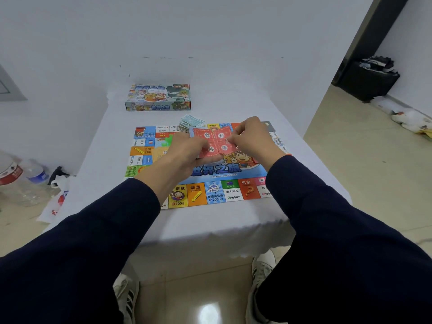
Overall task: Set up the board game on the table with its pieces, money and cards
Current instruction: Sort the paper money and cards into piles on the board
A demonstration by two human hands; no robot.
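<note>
Middle of the game board (211, 192) hidden under both hands and the red card sheet (216, 142), money stack (189, 122) at the board's far edge partly covered, bottles (35, 173) cut off at left, small board print unreadable

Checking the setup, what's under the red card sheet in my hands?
Under the red card sheet lies the game board, its centre covered. Both hands hide parts.

The card sheet (216, 141) is red with white round marks and a dotted white edging. The game board (210, 192) shows squares of orange, yellow, green and blue. The money (190, 122) looks pale green, perhaps. The box (159, 97) carries cartoon figures, the surface (98, 164) a white cloth, both sleeves (93, 242) dark navy.
</note>
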